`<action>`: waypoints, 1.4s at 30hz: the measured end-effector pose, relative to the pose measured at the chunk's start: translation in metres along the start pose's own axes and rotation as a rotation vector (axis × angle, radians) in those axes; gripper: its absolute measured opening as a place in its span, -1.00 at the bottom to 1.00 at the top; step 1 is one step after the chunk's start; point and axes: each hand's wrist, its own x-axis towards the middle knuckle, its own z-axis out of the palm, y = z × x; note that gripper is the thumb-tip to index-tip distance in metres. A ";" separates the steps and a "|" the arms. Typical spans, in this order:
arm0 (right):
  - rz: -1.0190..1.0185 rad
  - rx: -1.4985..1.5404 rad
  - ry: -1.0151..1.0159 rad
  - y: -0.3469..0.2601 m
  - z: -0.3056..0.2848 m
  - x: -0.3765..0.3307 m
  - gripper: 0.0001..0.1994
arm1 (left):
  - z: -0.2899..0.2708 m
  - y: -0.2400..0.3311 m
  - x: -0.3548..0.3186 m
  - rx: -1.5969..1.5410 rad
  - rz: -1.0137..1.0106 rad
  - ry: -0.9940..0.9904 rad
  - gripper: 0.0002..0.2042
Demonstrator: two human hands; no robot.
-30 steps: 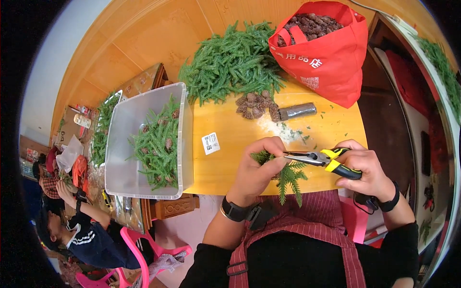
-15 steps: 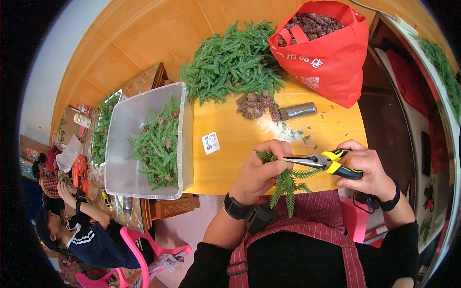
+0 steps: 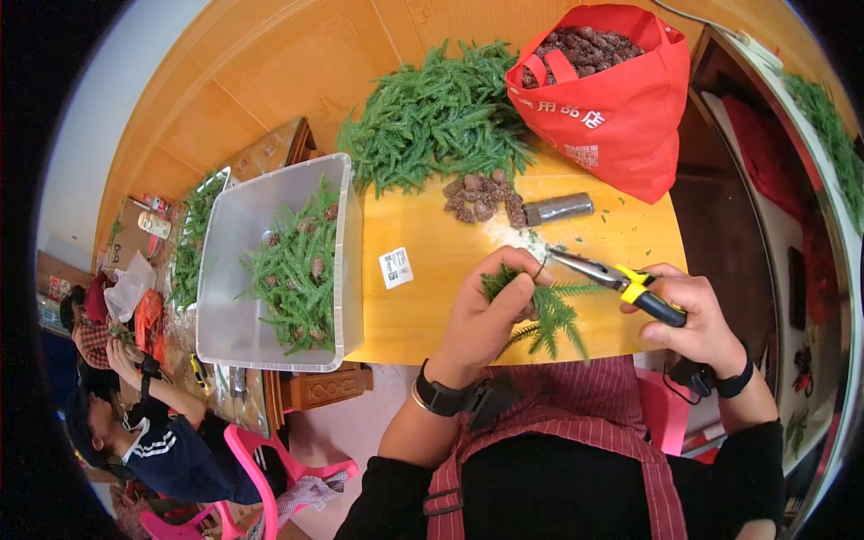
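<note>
My left hand (image 3: 481, 315) is closed around an artificial pine sprig (image 3: 556, 322), whose green fronds spread to the right and downward. A thin dark wire (image 3: 542, 266) shows above its thumb and fingers. In my right hand (image 3: 693, 310) are needle-nose pliers (image 3: 589, 268) with yellow and black handles. They slant up to the left, and their tips are by the wire; I cannot tell whether the jaws grip it. Beyond my hands lie brown pine cones (image 3: 477, 193) and a dark bundle of wire-like rods (image 3: 560, 208).
A heap of pine sprigs (image 3: 432, 117) and a red bag (image 3: 612, 117) of cones stand at the table's back. Left is a clear plastic bin (image 3: 229, 270) holding decorated sprigs. A white label (image 3: 395, 267) lies on the yellow table (image 3: 405, 328). A co-worker (image 3: 171, 441) sits far left.
The pliers have tilted, tips now higher and slightly farther right, handles slightly lower. My left hand has turned a little, and the sprig's fronds have swung up and to the right.
</note>
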 end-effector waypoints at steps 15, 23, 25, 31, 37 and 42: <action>0.032 -0.005 -0.035 -0.011 -0.007 0.001 -0.76 | -0.009 0.005 -0.005 0.083 0.011 -0.130 -0.71; 0.027 -0.099 -0.021 -0.009 -0.009 0.000 -0.65 | -0.009 0.006 -0.004 0.223 0.051 -0.082 -0.75; 0.024 -0.121 -0.024 -0.008 -0.012 -0.001 -0.61 | -0.008 0.006 -0.003 0.252 0.082 -0.091 -0.76; 0.055 -0.124 -0.141 -0.011 -0.022 0.002 -0.55 | -0.015 0.002 0.001 0.270 0.070 -0.126 -0.79; 0.229 0.215 -0.316 -0.012 -0.032 0.002 -0.60 | -0.017 0.002 0.004 0.251 0.092 -0.196 -0.79; 0.298 0.491 -0.412 -0.006 -0.036 -0.002 -0.55 | -0.014 0.002 0.007 0.240 0.117 -0.260 -0.78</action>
